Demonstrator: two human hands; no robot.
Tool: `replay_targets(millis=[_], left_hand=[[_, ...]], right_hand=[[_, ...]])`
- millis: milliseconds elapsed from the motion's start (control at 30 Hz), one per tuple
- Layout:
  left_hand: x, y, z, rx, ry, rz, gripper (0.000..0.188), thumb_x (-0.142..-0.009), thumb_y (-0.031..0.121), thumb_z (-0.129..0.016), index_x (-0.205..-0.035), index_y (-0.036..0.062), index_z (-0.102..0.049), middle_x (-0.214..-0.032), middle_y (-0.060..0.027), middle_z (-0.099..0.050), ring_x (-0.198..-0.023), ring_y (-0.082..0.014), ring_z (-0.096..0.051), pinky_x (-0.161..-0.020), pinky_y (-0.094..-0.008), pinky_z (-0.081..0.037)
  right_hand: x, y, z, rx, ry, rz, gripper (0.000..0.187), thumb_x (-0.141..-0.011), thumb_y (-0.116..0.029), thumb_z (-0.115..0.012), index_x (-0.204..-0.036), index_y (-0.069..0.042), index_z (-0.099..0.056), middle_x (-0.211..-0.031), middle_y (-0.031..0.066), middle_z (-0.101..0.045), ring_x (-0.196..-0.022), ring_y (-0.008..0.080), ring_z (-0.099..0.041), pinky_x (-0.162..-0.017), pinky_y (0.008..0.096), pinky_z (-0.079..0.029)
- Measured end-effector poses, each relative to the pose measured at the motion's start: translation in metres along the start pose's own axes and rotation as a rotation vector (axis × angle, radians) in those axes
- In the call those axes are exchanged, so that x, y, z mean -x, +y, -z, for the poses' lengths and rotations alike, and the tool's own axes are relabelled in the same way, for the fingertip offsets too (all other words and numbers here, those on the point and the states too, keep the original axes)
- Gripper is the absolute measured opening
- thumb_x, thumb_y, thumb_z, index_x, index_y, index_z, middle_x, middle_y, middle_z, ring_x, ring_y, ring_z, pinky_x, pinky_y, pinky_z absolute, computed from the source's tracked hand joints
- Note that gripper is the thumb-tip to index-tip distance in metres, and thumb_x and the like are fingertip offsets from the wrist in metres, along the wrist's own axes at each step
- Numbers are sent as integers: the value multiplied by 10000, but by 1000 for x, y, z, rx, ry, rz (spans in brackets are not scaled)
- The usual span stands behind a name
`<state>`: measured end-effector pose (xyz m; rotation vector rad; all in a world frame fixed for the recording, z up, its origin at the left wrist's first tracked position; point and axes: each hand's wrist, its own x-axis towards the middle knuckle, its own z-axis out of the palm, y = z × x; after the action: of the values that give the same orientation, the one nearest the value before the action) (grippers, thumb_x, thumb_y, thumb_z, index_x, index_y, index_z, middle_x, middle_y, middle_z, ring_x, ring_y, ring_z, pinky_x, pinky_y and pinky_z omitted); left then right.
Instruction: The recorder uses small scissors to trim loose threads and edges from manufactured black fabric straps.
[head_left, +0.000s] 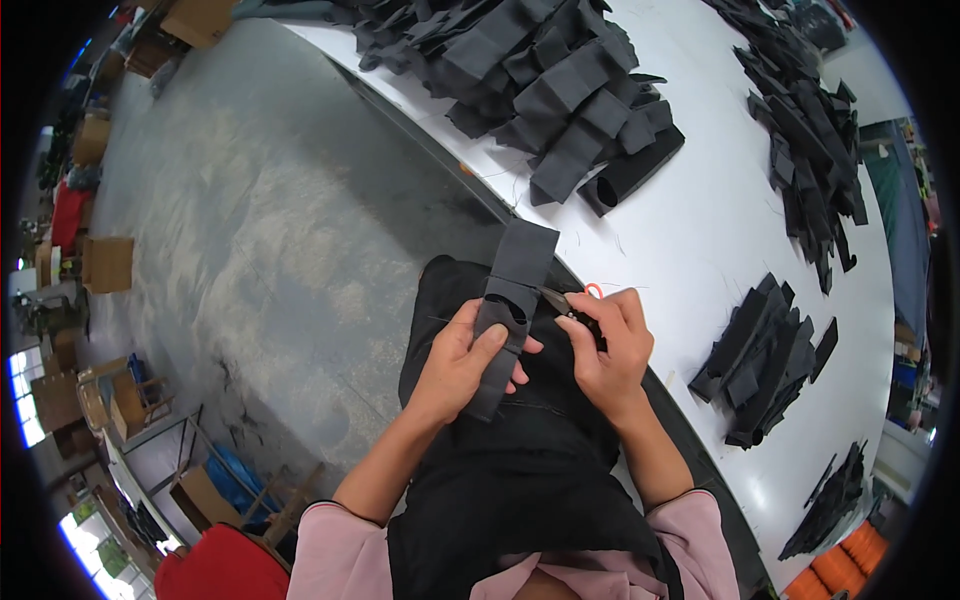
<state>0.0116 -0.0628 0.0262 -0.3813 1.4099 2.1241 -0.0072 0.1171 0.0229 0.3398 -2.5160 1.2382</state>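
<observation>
My left hand (464,362) grips a dark grey fabric strip (525,252) above my lap, thumb on top and fingertips showing beyond its right edge. A folded loop with a dark opening lies in the strip's middle. In my right hand (612,345) is a pair of thread snips (556,300), closed in by thumb and fingers. The blade tips point left and meet the strip's right edge, where I cannot tell whether they touch a thread. An orange loop (594,290) shows just above the right fingers.
A white table (690,235) runs along my right side. It bears a large heap of dark fabric pieces (560,80) ahead and smaller piles (765,365) to the right. Orange thread spools (838,570) stand at lower right. Cardboard boxes (107,264) line the floor's left side.
</observation>
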Motion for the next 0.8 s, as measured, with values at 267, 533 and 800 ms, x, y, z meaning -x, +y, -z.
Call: replay_targets(millis=[267,533,800], left_hand=[[1,-8,-4,-160,66,-107,426,-952,177,-468,-1325,19,-335,-943,-120,-659,-662,-119,-621,-579,-244,-515],[0,-10,-7,-664,243,-231,390,-932,180,-503,-1290,68,-396,-711,-113,-660,-612,-228,-670,-567,-334,-505],[0,-12,-7,-781,262,-264,371,-922,172,-513,-1273,100,-413,-723,-126,-659,-636,-261,-671,-567,-370,-502]], right_hand=[[-14,-7,-11,-31,-76,117,282,-678,0,-693,-949,-39,-628,-765,72,-538,-563,193,-554,-492,278,-436],[-14,-10,-14,90,-102,188,267,-690,-28,-689,-948,-36,-625,-753,54,-534,-533,178,-547,-470,274,-423],[-7,-10,-13,49,-114,89,234,-720,-36,-686,-947,-39,-628,-762,57,-528,-551,192,-563,-483,270,-441]])
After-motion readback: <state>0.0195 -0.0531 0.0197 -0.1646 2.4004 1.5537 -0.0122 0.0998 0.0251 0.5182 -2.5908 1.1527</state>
